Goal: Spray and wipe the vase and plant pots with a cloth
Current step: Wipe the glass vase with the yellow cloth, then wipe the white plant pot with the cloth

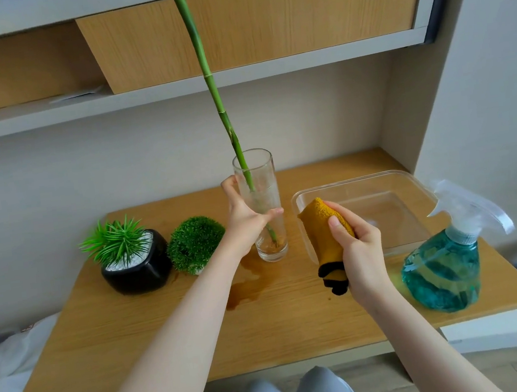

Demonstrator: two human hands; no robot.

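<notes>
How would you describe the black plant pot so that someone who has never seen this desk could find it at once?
Start at the wooden desk and look to its left part, left of the glass vase that the left hand holds. The black pot stands there beside a round green ball plant. Only it is glossy black, topped with white pebbles and spiky leaves.

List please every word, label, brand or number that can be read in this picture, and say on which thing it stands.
There is no readable text in this view.
Spray bottle: no label or print shows.
Glass vase: plain, no marking.
Black pot: plain, no marking.
Clear plastic tray: no marking shows.
Yellow cloth: no tag with writing shows.
</notes>
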